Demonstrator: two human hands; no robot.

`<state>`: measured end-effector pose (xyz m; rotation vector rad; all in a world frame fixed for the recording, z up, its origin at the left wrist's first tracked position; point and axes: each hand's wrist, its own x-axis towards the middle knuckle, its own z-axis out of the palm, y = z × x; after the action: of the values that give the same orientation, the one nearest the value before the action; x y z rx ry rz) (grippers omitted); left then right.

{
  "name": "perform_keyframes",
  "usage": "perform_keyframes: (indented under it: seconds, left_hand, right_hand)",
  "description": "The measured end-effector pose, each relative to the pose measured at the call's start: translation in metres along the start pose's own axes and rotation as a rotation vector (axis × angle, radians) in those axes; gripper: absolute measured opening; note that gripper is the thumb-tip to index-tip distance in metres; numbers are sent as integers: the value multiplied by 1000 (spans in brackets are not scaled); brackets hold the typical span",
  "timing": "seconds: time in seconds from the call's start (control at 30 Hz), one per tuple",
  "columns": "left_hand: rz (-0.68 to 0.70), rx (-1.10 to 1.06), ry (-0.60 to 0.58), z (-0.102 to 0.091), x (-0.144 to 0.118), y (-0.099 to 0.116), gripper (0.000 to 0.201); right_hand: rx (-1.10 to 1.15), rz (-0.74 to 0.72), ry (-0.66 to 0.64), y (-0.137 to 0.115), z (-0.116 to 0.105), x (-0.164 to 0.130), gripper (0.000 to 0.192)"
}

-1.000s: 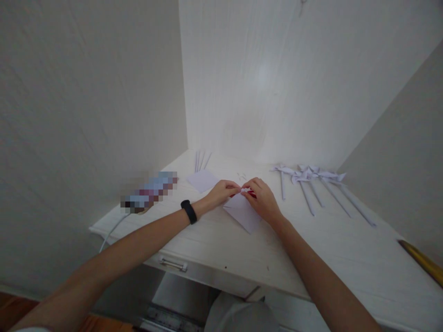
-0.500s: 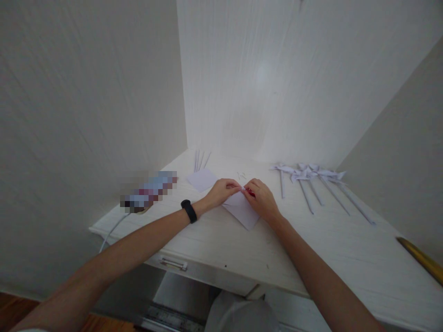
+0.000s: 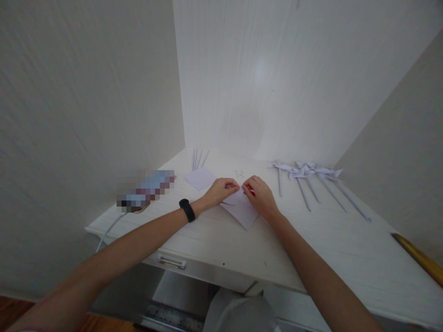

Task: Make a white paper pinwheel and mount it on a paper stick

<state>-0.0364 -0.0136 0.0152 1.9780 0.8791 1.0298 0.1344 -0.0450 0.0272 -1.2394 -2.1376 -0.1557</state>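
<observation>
A pale lilac square of paper [image 3: 242,212] lies on the white desk [image 3: 214,240], partly folded. My left hand [image 3: 221,190] pinches its far corner from the left. My right hand [image 3: 260,196] pinches the same corner from the right, fingertips almost touching the left ones. A small red thing shows under my right fingers; I cannot tell what it is. A black band sits on my left wrist.
A second lilac paper sheet [image 3: 200,178] lies behind my left hand, with thin paper sticks [image 3: 198,159] beyond it. Several finished paper pinwheels [image 3: 308,177] lie at the right. A blurred object [image 3: 145,190] and a cable sit left. A drawer handle [image 3: 171,263] is below the desk edge.
Both hands stay on the paper's far corner with small finger movements. The view has shifted slightly, so everything sits a little further left and higher.
</observation>
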Motion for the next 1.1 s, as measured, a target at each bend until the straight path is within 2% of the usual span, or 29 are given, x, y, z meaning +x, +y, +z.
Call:
perform_keyframes:
  seconds: [0.17,0.37,0.6,0.87,1.1]
  left_hand:
    - [9,-29,11,3,0,-4,22]
    - [-53,-156,-32,4,0,-5,22]
    - [-49,-273,-62,4,5,-11,20]
    - [-67,-235,-75,1,4,-4,20]
    - [-46,-222,-64,3,6,-7,21]
  right_hand:
    - [6,-24,0,2,2,0,14]
    - [28,-50,10,4,5,0,11]
    - [26,-51,21,5,5,-1,14]
    - [41,-30,29,6,4,-1,14]
    - [53,-56,25,3,3,-1,14]
